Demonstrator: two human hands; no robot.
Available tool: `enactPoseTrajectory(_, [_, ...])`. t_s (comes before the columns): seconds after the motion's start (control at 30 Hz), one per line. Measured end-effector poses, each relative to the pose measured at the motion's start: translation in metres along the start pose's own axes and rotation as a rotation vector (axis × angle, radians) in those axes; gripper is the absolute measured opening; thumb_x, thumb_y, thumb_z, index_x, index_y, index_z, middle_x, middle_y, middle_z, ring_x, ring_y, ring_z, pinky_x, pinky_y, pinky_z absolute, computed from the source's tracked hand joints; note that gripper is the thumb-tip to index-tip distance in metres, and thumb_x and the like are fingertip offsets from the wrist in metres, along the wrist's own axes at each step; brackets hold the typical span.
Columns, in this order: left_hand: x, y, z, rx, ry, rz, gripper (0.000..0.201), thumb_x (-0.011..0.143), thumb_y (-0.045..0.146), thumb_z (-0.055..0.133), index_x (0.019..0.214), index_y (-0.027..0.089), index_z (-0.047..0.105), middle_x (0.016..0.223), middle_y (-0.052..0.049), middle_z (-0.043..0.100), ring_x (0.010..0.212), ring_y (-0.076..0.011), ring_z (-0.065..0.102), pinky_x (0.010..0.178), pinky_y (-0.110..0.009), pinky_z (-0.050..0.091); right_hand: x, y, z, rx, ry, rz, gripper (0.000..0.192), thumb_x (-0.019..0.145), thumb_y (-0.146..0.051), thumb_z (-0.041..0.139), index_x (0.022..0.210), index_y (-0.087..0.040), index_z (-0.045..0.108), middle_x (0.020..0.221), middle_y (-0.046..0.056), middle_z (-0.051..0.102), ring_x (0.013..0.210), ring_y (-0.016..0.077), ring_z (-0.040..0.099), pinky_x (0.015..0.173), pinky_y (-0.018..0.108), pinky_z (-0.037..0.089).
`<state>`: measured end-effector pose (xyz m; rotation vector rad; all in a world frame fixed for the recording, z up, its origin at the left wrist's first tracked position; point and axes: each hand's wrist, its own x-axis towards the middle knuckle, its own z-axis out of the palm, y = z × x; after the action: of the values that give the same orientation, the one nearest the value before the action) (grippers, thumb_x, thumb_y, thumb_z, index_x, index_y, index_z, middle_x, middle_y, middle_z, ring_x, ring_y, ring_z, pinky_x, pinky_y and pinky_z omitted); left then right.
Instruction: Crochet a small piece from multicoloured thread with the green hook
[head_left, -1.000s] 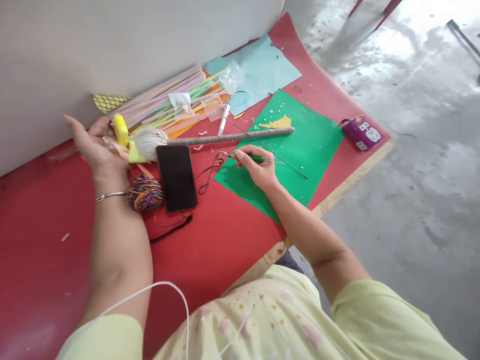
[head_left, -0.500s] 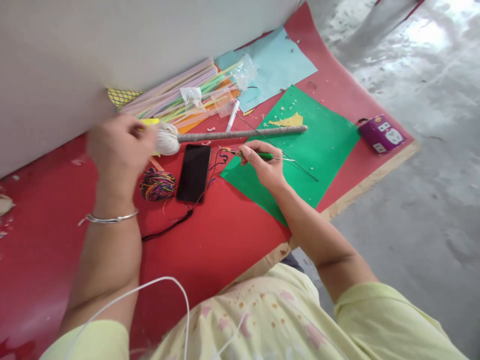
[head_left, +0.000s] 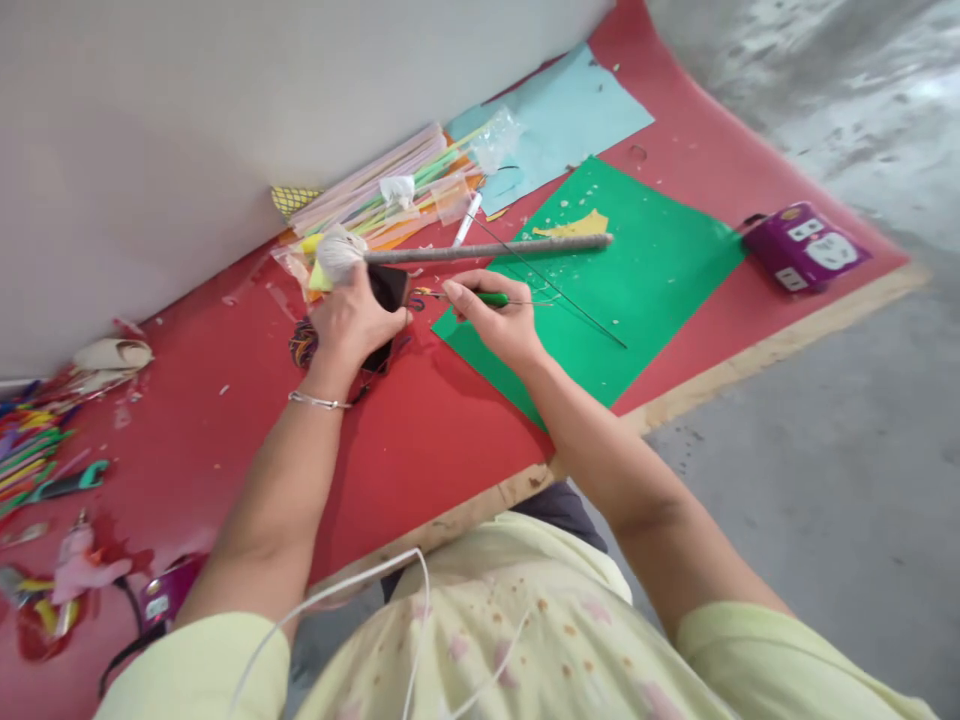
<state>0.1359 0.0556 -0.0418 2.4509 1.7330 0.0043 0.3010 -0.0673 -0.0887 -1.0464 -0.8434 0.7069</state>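
The left hand (head_left: 352,318) lay palm down over the black phone (head_left: 388,290), its fingers curled round the phone's near edge so that only the far corner showed past the knuckles. Under the heel of that hand sat the ball of multicoloured thread (head_left: 302,343), mostly hidden. Just beyond the fingertips lay the cotton-wrapped head (head_left: 339,254) of a long grey stick (head_left: 495,249), whose shaft ran off to the right above both hands.

The right hand (head_left: 499,325) pinched a green-handled tool (head_left: 491,298) between thumb and forefinger, fingers closed narrowly on the handle. The tool's thin metal tip pointed right over the green paper sheet (head_left: 645,270), and its other end met a loop of dark thread (head_left: 420,296) between the two hands. A thin wire (head_left: 570,305) lay slanted on the green sheet just past the right fingers.

Beyond the left fingers, against the wall, lay a bundle of coloured straws (head_left: 375,185). Well to the right of the right hand stood a purple socket box (head_left: 806,245) on the red mat (head_left: 420,440).
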Motion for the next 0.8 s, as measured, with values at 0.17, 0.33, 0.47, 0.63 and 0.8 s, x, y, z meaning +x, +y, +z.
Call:
enactPoseTrajectory(0.17, [0.004,0.003,-0.001,-0.279,0.304,-0.003,0.082,0.086,0.061,0.073,0.151,0.017,0.05,0.139,-0.019,0.07,0.143,-0.0452,0.058,0.108,-0.063,0.042,0.003,-0.005,-0.007,0.013,0.054,0.013,0.058,0.08,-0.079,0.075,0.088,-0.022,0.077,0.076,0.0,0.07,0.067,0.0111,0.059,0.062,0.027,0.056])
enactPoseTrajectory(0.33, [0.029,0.016,0.009,-0.271,0.328,-0.064,0.1,0.075,0.06,0.083,0.156,0.016,0.045,0.147,-0.027,0.063,0.143,-0.0509,0.056,0.111,-0.065,0.044,0.004,0.0,-0.007,0.016,0.085,0.049,0.056,0.078,-0.078,0.078,0.087,-0.023,0.077,0.076,0.0,0.073,0.064,0.0109,0.06,0.06,0.028,0.058])
enactPoseTrajectory(0.47, [0.031,0.006,0.007,-0.256,0.305,-0.019,0.091,0.084,0.067,0.074,0.154,0.015,0.049,0.144,-0.027,0.064,0.141,-0.0496,0.057,0.113,-0.062,0.044,0.006,0.006,-0.003,0.059,0.137,0.064,0.048,0.077,-0.07,0.085,0.085,-0.023,0.078,0.074,-0.001,0.074,0.063,0.0098,0.062,0.06,0.026,0.058])
enactPoseTrajectory(0.63, [0.012,-0.012,0.002,-0.536,0.506,0.147,0.036,0.101,0.053,0.06,0.102,0.02,0.073,0.105,-0.013,0.075,0.118,-0.0316,0.069,0.11,-0.05,0.051,0.011,0.0,0.003,0.026,0.124,0.085,0.044,0.078,-0.066,0.087,0.083,-0.023,0.08,0.076,0.0,0.077,0.062,0.01,0.063,0.059,0.026,0.059])
enactPoseTrajectory(0.8, [-0.008,0.01,0.014,-1.499,0.081,0.141,0.044,0.095,0.068,0.062,0.098,0.026,0.072,0.105,-0.008,0.076,0.105,-0.0259,0.076,0.061,-0.03,0.058,0.014,-0.01,0.008,-0.036,0.061,0.042,0.038,0.083,-0.061,0.085,0.085,-0.024,0.08,0.077,0.0,0.078,0.063,0.0117,0.064,0.06,0.029,0.059])
